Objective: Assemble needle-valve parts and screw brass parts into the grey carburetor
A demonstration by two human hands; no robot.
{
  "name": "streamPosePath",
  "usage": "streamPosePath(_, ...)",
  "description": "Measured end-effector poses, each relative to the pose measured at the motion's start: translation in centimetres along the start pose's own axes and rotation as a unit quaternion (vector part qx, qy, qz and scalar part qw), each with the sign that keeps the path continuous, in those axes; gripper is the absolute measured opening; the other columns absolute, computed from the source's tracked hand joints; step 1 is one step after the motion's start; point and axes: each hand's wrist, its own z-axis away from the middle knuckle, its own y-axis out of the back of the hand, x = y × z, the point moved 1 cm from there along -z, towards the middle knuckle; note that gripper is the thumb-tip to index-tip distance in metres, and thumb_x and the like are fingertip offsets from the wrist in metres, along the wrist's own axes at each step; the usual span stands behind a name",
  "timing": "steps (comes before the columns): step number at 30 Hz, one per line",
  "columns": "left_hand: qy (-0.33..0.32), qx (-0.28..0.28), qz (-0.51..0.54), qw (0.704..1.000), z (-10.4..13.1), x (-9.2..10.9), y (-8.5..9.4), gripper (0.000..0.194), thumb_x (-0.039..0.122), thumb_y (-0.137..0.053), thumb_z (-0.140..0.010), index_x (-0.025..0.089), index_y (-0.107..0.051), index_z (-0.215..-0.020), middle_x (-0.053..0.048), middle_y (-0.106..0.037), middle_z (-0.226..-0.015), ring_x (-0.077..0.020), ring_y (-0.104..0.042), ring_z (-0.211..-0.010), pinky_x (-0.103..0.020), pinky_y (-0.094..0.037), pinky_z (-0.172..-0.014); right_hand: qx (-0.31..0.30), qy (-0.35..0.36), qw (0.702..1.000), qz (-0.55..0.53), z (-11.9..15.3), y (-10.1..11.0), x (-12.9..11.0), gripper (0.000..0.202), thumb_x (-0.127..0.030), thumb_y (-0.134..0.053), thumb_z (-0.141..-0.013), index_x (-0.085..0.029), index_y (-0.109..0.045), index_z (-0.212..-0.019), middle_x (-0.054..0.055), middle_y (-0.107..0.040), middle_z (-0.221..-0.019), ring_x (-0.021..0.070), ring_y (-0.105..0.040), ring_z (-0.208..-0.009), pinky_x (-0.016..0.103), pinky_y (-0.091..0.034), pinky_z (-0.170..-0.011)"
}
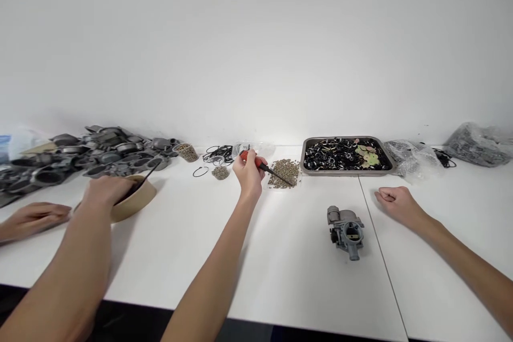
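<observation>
OK, left grip (249, 172) round screwdriver handle (262, 164), best hold, likely light, stiff; shaft (276, 175) to its right; right grip (396, 203) fisted, contents unclear

Wall (256, 37): plain white, spanning the full width.
Table (160, 246): smooth white top, its far side meeting the wall.
Seam (378, 240): thin dark line, front to back, right of centre.
Light: soft, brightest mid-wall, greyer toward the corners.
Below the table: dark space (128, 320), perhaps floor, too dim to tell.
</observation>
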Motion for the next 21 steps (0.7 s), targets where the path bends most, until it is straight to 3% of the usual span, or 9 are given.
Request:
streamPosePath(4, -0.014, -0.002, -0.015, 1.0, -0.4, -1.2, 0.2, 0.026, 0.038, -0.059, -0.08, 0.021, -0.04, -0.08, 0.004, -0.058, -0.056, -0.0065, -0.037, -0.027, -0.02, -0.027, -0.029, 0.047, 0.035, 0.998, 0.039, -1.9, 3.2, -1.8, 0.044, -0.04, -0.047, -0.082, -0.021, -0.013, -0.062, -0.005, -0.014, -0.053, 0.0092, -0.02, -0.05, 0.026, -0.027, -0.054)
streamPosePath(7, -0.029, -0.034, -0.025, 0.999, -0.1, -1.7, -0.1, 0.028, 0.042, -0.06, -0.081, 0.021, -0.042, -0.082, 0.003, -0.06, -0.06, -0.0065, -0.04, -0.029, -0.02, -0.03, -0.031, -0.005, 0.012, 0.997, 0.081, -4.7, 6.4, -3.5, 0.045, -0.046, -0.053, -0.082, -0.021, -0.021, -0.061, -0.006, -0.025, -0.051, 0.0098, -0.028, -0.049, 0.026, -0.029, -0.055)
streamPosePath(9, -0.039, -0.055, -0.04, 0.997, 0.1, -2.0, -0.2, 0.029, 0.044, -0.06, -0.082, 0.02, -0.043, -0.082, 0.003, -0.06, -0.062, -0.0066, -0.041, -0.03, -0.021, -0.031, -0.031, -0.036, -0.011, 0.995, 0.088, -6.9, 8.2, -4.6, 0.038, -0.049, -0.057, -0.082, -0.021, -0.038, -0.066, -0.004, -0.041, -0.057, 0.0114, -0.036, -0.053, 0.026, -0.03, -0.055)
streamPosePath(11, -0.04, -0.069, -0.057, 0.995, 0.3, -2.2, -0.3, 0.031, 0.045, -0.06, -0.082, 0.02, -0.043, -0.081, 0.003, -0.06, -0.062, -0.007, -0.042, -0.03, -0.021, -0.031, -0.031, -0.04, -0.021, 0.996, 0.071, -8.8, 9.2, -5.3, 0.031, -0.051, -0.059, -0.083, -0.022, -0.05, -0.078, -0.003, -0.048, -0.061, 0.0122, -0.04, -0.055, 0.025, -0.031, -0.055)
streamPosePath(15, -0.042, -0.073, -0.082, 0.993, 0.5, -2.5, -0.2, 0.031, 0.046, -0.06, -0.083, 0.02, -0.043, -0.08, 0.003, -0.061, -0.064, -0.0066, -0.042, -0.031, -0.021, -0.032, -0.032, 0.009, -0.032, 0.997, 0.068, -11.5, 8.0, -4.4, 0.021, -0.041, -0.057, -0.084, -0.02, -0.057, -0.09, 0.001, -0.058, -0.072, 0.014, -0.049, -0.062, 0.026, -0.036, -0.058)
streamPosePath(19, -0.052, -0.057, -0.098, 0.992, 0.7, -2.7, 0.0, 0.032, 0.047, -0.06, -0.083, 0.02, -0.042, -0.081, 0.004, -0.06, -0.063, -0.0057, -0.04, -0.033, -0.021, -0.034, -0.034, -0.112, -0.031, 0.982, 0.147, -12.2, 4.7, -1.3, 0.016, -0.031, -0.055, -0.084, -0.019, -0.063, -0.09, 0.008, -0.067, -0.093, 0.0187, -0.06, -0.076, 0.028, -0.043, -0.064)
streamPosePath(21, -0.062, -0.041, -0.105, 0.992, 0.8, -2.9, 0.1, 0.033, 0.048, -0.06, -0.083, 0.02, -0.042, -0.082, 0.005, -0.058, -0.062, -0.0057, -0.039, -0.035, -0.02, -0.034, -0.035, -0.143, -0.02, 0.973, 0.182, -12.2, 3.4, 0.2, 0.016, -0.03, -0.056, -0.083, -0.019, -0.065, -0.09, 0.01, -0.067, -0.097, 0.0219, -0.061, -0.083, 0.03, -0.045, -0.069)
